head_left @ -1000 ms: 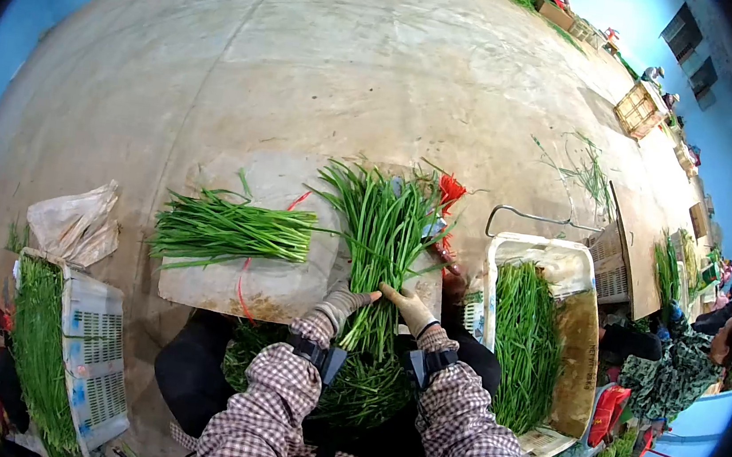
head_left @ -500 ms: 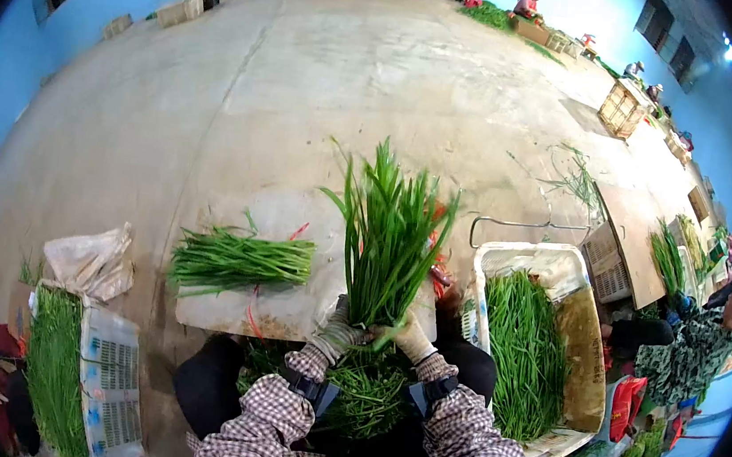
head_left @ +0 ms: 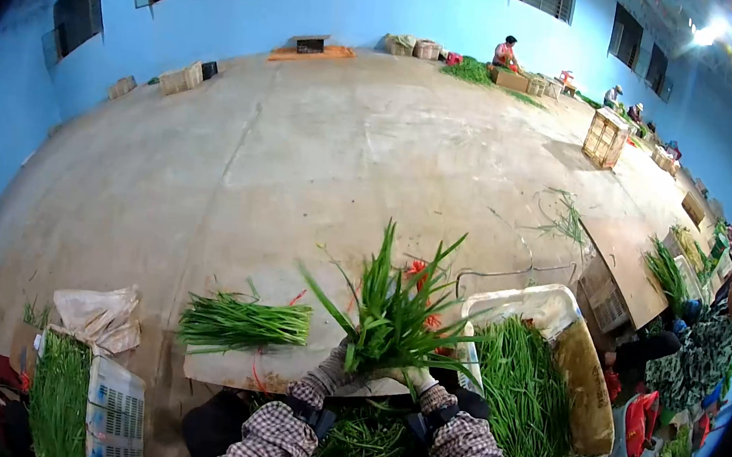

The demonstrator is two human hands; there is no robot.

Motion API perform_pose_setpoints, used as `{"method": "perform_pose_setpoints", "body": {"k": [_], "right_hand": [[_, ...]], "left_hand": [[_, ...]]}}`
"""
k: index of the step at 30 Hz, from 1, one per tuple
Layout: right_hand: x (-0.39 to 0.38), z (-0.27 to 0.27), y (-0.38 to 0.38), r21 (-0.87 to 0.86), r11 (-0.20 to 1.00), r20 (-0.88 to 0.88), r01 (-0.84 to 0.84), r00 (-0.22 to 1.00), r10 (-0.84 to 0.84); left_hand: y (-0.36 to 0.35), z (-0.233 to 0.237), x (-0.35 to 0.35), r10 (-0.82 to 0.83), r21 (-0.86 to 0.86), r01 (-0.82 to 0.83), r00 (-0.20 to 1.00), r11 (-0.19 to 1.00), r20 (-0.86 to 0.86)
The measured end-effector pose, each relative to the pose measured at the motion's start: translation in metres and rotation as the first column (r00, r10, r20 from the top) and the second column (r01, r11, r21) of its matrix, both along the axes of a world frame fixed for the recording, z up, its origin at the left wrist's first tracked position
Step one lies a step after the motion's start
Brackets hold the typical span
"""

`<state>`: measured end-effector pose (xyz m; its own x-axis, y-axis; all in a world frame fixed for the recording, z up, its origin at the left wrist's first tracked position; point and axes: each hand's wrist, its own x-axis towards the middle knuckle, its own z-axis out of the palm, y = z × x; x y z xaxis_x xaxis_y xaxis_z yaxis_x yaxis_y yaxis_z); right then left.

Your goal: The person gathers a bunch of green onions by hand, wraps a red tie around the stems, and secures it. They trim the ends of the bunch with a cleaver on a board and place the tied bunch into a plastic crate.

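Note:
A loose bunch of green chives (head_left: 392,316) stands between my hands, leaf tips up and splayed outward. My left hand (head_left: 331,369), in a pale glove, closes round its lower left side. Gloved as well, my right hand (head_left: 406,377) grips the lower right side, its fingers partly hidden by leaves. Behind the bunch lies a flat board (head_left: 217,369) with another chive bundle (head_left: 244,323) resting sideways on its left half. Red ties (head_left: 419,274) show just beyond the held leaves. Below my wrists, loose chives (head_left: 356,451) fill the space between my knees.
On my right is a white crate (head_left: 586,385) holding chives, with a cardboard-topped crate (head_left: 620,269) past it. Another crate (head_left: 116,412) of chives stands at left beside a pale sack (head_left: 98,316). A co-worker in a patterned sleeve (head_left: 681,373) sits far right; more people work along the back.
The camera view has tilted up, showing more wall. The chives in my hands have gone from tall and upright to shorter-looking and more spread. Both hands still hold them.

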<state>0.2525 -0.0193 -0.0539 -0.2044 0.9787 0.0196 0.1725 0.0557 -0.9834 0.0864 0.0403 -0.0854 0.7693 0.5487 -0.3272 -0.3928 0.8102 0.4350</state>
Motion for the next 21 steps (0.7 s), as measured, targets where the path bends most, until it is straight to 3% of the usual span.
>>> {"method": "perform_pose_setpoints", "body": {"k": [2, 3, 4, 8, 10, 11, 12, 13, 16, 17, 20, 21], "right_hand": [[-0.005, 0.004, -0.001, -0.020, 1.000, -0.008, -0.009, 1.000, 0.009], [-0.007, 0.005, -0.003, -0.027, 1.000, -0.007, -0.013, 1.000, 0.013], [-0.008, 0.006, -0.005, -0.031, 0.999, -0.008, -0.017, 1.000, 0.017], [-0.012, 0.013, -0.016, -0.057, 0.998, -0.009, -0.020, 1.000, 0.020], [-0.015, 0.013, -0.018, -0.063, 0.998, -0.018, -0.024, 1.000, 0.023], [-0.015, 0.013, -0.020, -0.063, 0.998, -0.018, -0.025, 1.000, 0.024], [-0.016, 0.014, -0.021, -0.062, 0.998, -0.017, -0.026, 1.000, 0.025], [-0.015, 0.014, -0.023, -0.059, 0.998, -0.017, -0.028, 0.999, 0.027], [-0.017, 0.016, -0.023, -0.046, 0.998, -0.020, -0.037, 0.999, 0.036], [-0.018, 0.017, -0.024, -0.047, 0.998, -0.021, -0.040, 0.999, 0.039], [-0.025, 0.028, -0.034, -0.058, 0.997, 0.006, -0.045, 0.999, 0.045], [-0.026, 0.034, -0.040, -0.064, 0.997, 0.026, -0.041, 0.999, 0.042]], "left_hand": [[0.001, -0.032, -0.010, 0.024, -0.117, -0.018, 0.999, 0.993, 0.047], [0.011, -0.068, 0.001, 0.036, 0.060, -0.035, 0.999, 0.998, -0.018], [0.008, -0.066, -0.002, 0.036, 0.049, -0.034, 0.999, 0.998, -0.022], [-0.011, -0.018, -0.001, 0.022, -0.090, -0.013, 0.995, 0.996, 0.101], [-0.029, 0.040, 0.007, 0.081, -0.066, -0.091, 0.987, 0.994, -0.141], [-0.018, -0.015, 0.006, 0.021, -0.099, 0.021, 0.916, 0.995, 0.401], [-0.023, -0.017, 0.006, 0.018, -0.096, 0.023, 0.915, 0.995, 0.404], [-0.026, -0.019, 0.009, 0.062, 0.046, -0.076, 0.965, 0.996, 0.256], [-0.038, 0.000, 0.016, 0.116, 0.335, -0.058, 0.981, 0.940, -0.155], [-0.041, -0.001, 0.011, 0.146, 0.395, -0.118, 0.988, 0.911, -0.042], [-0.045, 0.014, 0.009, 0.103, -0.038, -0.096, 0.952, 0.995, 0.288], [-0.046, 0.011, 0.011, 0.164, -0.010, -0.169, 0.942, 0.986, 0.293]]}}
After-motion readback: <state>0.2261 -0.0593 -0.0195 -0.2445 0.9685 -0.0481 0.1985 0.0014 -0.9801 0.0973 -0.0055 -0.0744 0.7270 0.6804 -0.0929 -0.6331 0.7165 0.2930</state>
